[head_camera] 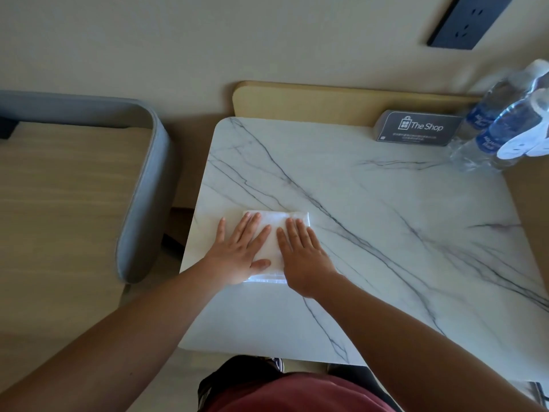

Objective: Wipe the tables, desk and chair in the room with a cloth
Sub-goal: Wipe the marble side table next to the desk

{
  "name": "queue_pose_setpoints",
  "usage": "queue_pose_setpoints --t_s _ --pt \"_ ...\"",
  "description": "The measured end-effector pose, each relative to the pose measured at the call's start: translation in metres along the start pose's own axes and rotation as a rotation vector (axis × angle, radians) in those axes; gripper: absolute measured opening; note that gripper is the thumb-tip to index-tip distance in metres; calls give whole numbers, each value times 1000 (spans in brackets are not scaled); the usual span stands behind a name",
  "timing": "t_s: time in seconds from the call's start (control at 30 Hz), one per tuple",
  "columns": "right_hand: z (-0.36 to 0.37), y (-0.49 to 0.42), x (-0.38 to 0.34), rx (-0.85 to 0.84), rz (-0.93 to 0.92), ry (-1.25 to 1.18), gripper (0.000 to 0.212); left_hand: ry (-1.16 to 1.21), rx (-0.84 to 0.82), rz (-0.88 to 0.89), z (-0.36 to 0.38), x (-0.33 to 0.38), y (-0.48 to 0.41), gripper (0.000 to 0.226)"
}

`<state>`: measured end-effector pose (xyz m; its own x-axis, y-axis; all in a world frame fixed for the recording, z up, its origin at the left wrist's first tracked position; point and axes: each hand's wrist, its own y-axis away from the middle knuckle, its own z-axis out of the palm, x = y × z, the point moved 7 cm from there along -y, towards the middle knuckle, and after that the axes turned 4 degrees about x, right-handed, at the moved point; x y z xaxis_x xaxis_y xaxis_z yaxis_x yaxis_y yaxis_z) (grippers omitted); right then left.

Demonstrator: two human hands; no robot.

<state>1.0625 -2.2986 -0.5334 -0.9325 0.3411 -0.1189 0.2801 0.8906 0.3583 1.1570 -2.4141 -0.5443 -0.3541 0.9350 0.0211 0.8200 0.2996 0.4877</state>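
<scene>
A folded white cloth (274, 230) lies flat on the white marble table (386, 233), near its left edge. My left hand (237, 251) presses on the cloth's left half with straight, spread fingers. Beside it, my right hand (303, 257) lies flat on the right half, fingers straight and together. Both palms cover most of the cloth; only its far edge, a middle strip and a near edge show.
A grey-rimmed chair (139, 188) with a tan seat stands left of the table. At the table's far right are a dark "The Shop" sign (419, 127) and water bottles (505, 120). A wall socket (472, 20) is above.
</scene>
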Motion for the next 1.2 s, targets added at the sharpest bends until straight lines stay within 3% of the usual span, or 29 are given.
queue_pose_setpoints --t_s 0.53,0.7,1.07,1.2 --pt "17 81 146 50 31 -4 83 -25 -11 -10 -20 157 -59 93" --pt "23 108 199 40 40 -13 80 -19 -8 9 -31 213 -82 83" --pt "29 162 293 30 131 -22 75 -35 16 66 -51 313 -126 91" --pt "32 180 324 27 193 -37 73 -31 16 88 -61 351 -139 85"
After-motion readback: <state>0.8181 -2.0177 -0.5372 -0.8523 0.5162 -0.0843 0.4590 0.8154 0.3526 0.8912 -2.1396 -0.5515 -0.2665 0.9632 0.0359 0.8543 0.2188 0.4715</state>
